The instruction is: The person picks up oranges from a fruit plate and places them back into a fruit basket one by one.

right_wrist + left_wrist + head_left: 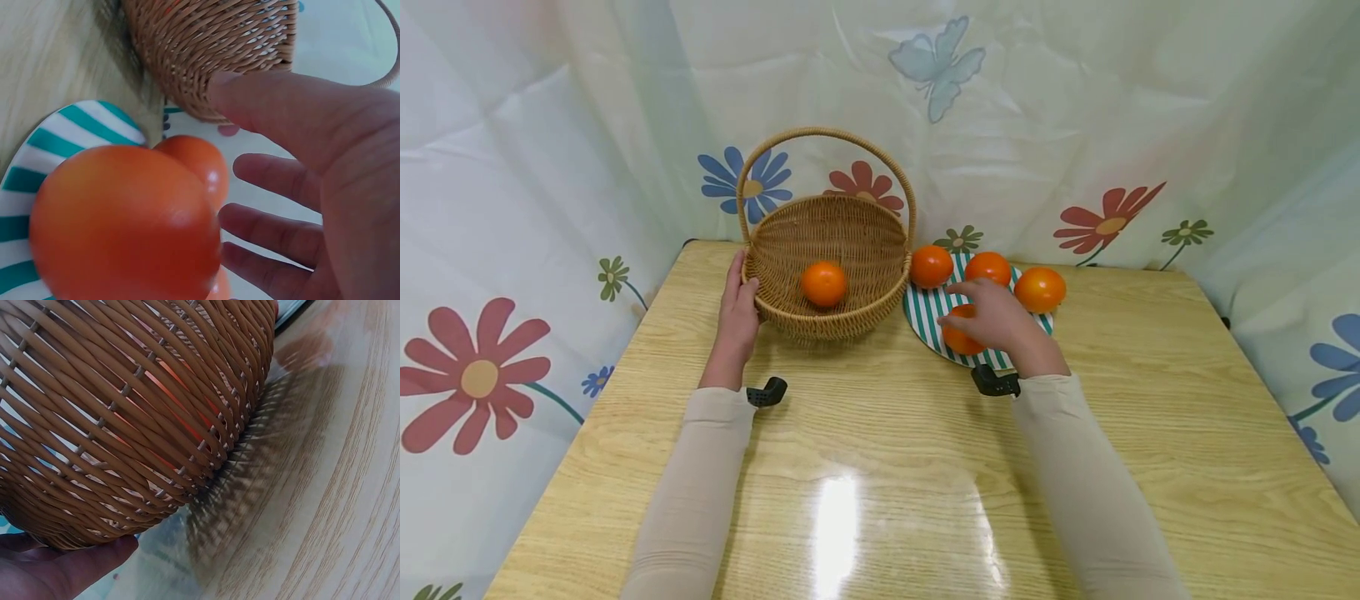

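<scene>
My left hand [739,310] holds the left side of a wicker basket [872,312], its thumb [103,559] against the outer weave. One round, smooth orange-coloured fruit [823,284] lies inside the basket. To the right, my right hand [992,315] hovers with spread fingers at the nearest fruit [958,331] on a green-and-white striped plate [925,321]. In the right wrist view that fruit [125,225] sits beside the fingertips [234,215], with a gap between thumb and fingers. More such fruits lie along the plate's far side: left [932,266], middle [988,268] and right [1040,289].
The basket's tall arched handle [827,132] stands upright. Basket and plate sit side by side near the back of the wooden table [880,450]. A flower-printed curtain [1022,125] hangs right behind them and along both sides.
</scene>
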Demonstrator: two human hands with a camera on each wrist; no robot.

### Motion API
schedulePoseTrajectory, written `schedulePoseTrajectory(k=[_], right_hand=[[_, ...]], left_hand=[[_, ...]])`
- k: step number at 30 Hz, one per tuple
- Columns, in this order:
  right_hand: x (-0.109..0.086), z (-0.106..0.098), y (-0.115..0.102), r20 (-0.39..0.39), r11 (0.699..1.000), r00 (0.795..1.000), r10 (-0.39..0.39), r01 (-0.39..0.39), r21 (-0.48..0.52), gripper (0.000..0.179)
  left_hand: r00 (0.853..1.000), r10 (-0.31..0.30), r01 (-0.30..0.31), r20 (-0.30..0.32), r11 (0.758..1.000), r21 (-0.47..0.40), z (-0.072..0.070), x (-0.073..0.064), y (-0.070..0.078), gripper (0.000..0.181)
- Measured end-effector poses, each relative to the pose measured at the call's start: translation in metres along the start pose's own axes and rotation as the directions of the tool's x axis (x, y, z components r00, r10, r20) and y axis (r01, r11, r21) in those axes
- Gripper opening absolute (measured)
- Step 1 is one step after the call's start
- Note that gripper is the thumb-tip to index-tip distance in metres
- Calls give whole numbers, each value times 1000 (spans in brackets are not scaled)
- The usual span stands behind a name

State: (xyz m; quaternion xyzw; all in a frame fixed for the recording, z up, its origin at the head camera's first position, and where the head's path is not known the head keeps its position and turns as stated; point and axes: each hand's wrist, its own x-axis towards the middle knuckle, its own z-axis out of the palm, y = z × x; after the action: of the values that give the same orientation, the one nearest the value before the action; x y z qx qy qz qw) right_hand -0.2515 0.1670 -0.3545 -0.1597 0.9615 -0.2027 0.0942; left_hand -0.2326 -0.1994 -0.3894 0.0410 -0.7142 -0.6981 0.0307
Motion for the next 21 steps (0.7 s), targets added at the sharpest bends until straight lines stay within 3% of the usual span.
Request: schedulePoseTrajectory(k=[9,21], right_hand=[[-6,7,8,30,999,998,49,-49,7,68],[-8,12,15,63,999,997,37,-38,15,74]], left_hand=[[1000,0,0,2,1000,-12,-1,-1,-2,57],[1000,-7,7,3,1000,-14,1,-2,0,58]])
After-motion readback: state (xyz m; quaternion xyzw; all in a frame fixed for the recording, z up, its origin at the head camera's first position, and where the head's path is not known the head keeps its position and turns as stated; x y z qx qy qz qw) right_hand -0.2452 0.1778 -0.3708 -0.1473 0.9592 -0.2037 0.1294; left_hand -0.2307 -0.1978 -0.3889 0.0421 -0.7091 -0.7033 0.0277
